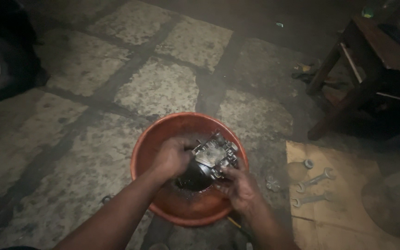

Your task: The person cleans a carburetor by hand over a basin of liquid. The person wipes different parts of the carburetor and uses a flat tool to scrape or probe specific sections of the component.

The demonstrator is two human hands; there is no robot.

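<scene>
Gripping metal engine part (214,155) over orange basin (144,143) — fingers of both hands (174,157) clamped around it.

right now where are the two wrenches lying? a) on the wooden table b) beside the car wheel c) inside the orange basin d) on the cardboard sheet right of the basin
d: both wrenches lie on the flat cardboard sheet on the floor, right of the orange basin, where both hands hold a metal engine part.

Left hand (172,157): fingers curled closed, forearm entering from 7 o'clock. Right hand (239,185): fingers curled, forearm from 5 o'clock.
</scene>
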